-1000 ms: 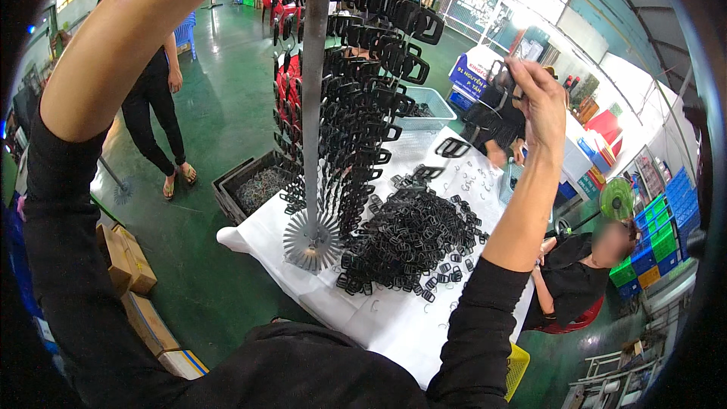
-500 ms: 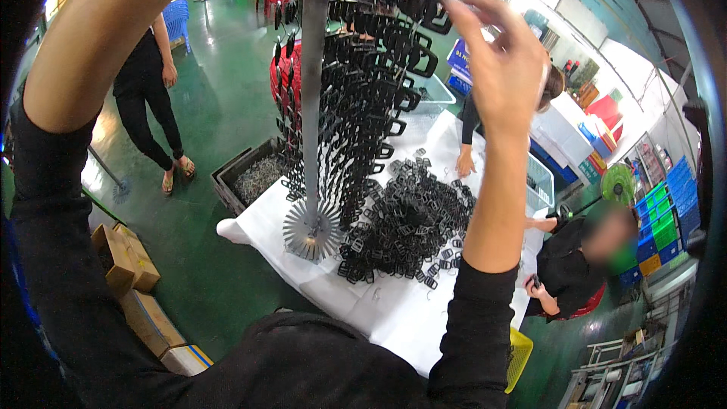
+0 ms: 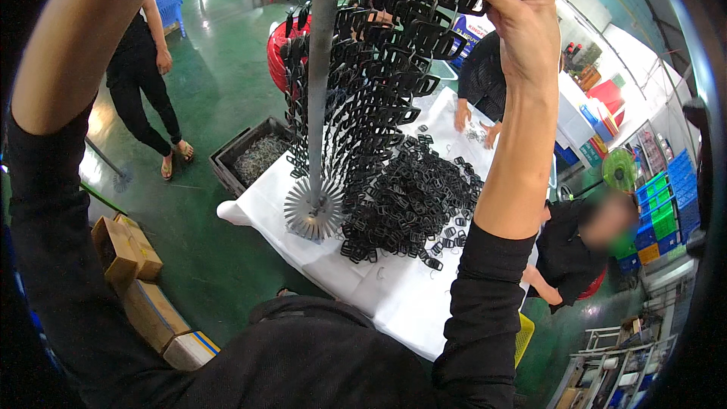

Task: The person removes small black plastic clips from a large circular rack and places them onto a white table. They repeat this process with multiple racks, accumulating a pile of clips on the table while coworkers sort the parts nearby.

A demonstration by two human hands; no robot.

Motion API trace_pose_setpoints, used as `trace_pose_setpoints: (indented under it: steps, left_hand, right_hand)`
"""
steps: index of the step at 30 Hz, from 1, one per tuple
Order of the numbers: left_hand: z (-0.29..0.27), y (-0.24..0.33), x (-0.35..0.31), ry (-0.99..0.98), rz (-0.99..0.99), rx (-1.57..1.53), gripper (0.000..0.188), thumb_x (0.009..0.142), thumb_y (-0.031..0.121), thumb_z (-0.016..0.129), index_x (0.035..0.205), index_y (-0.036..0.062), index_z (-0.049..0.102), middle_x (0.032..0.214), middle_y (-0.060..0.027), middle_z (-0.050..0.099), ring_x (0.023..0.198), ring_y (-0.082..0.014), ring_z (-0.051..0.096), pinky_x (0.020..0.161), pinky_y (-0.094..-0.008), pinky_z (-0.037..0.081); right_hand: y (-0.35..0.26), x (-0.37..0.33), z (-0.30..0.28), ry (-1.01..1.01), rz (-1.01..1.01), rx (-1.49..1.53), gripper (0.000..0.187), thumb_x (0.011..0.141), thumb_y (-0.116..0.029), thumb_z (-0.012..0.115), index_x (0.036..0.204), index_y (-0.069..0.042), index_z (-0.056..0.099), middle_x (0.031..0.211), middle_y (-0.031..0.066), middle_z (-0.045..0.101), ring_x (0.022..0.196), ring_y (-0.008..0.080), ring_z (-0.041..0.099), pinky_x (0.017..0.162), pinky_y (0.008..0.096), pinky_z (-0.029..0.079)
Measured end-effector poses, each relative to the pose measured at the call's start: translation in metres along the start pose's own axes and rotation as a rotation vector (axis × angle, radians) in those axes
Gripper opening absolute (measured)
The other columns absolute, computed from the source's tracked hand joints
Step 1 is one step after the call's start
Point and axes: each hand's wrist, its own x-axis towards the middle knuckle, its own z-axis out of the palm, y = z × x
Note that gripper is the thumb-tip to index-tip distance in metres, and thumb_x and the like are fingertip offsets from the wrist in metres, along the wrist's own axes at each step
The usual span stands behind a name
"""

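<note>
My right hand [image 3: 519,19] is raised at the upper right, thumb and fingers pinched on a black plastic buckle [image 3: 471,1] in the top row of a hanging rack. Many similar buckles [image 3: 413,60] hang in columns around a grey metal pole [image 3: 316,83]. At the pole's foot is a slotted metal disc [image 3: 313,212]. My left arm [image 3: 83,60] reaches up past the top edge, so that hand is out of sight. Below the rack, a heap of loose black buckles [image 3: 409,204] lies on the white-covered table [image 3: 356,288].
A dark crate [image 3: 254,159] of small metal pieces stands beyond the table's left corner. Cardboard boxes [image 3: 148,310] sit on the floor at left. One person [image 3: 144,91] stands at left; two others [image 3: 481,79] [image 3: 575,257] are along the table's right side. A yellow basket [image 3: 524,339] is near right.
My left hand has gone up out of view. My right hand, blurred before, has moved slightly up and right and now grips a buckle. The rack's buckles have shifted right.
</note>
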Motion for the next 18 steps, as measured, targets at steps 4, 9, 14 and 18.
trace_pose_setpoints:
  steps: [4,9,14,18]
  left_hand:
    - [-0.005,-0.003,0.001,-0.032,0.088,-0.01,0.048,0.071,-0.003,0.05,0.117,-0.0074,0.064,0.092,-0.0281,0.069,0.084,-0.0375,0.069,0.077,-0.042,0.056]
    - [-0.005,-0.006,0.01,-0.101,0.032,0.032,0.049,0.072,-0.004,0.051,0.118,-0.008,0.063,0.099,-0.0302,0.067,0.091,-0.0367,0.068,0.081,-0.0421,0.055]
    - [0.0,-0.024,0.005,-0.047,0.12,-0.11,0.053,0.075,-0.002,0.051,0.127,-0.0087,0.056,0.113,-0.0314,0.063,0.104,-0.0346,0.065,0.093,-0.0403,0.051]
    - [0.004,-0.04,0.005,-0.003,0.136,-0.078,0.061,0.075,-0.002,0.052,0.136,-0.0072,0.048,0.123,-0.0295,0.06,0.112,-0.037,0.062,0.101,-0.0422,0.048]
  right_hand:
    - [0.003,0.004,-0.006,-0.008,-0.158,-0.113,0.023,0.09,-0.023,0.07,0.098,-0.002,0.074,0.089,0.0049,0.072,0.074,0.0078,0.059,0.062,0.0227,0.046]
    - [0.005,-0.027,-0.043,0.173,0.058,-0.34,0.022,0.092,-0.02,0.068,0.103,-0.001,0.073,0.087,0.0012,0.069,0.07,0.005,0.054,0.056,0.0186,0.038]
    - [0.033,-0.047,-0.122,0.332,0.186,-0.34,0.019,0.087,-0.02,0.072,0.096,-0.003,0.075,0.087,0.0014,0.07,0.077,0.0074,0.059,0.07,0.0202,0.043]
    - [0.101,-0.06,-0.203,0.124,0.332,-0.786,0.033,0.083,-0.027,0.079,0.107,-0.005,0.074,0.097,0.0041,0.073,0.091,0.0174,0.066,0.096,0.0364,0.049]
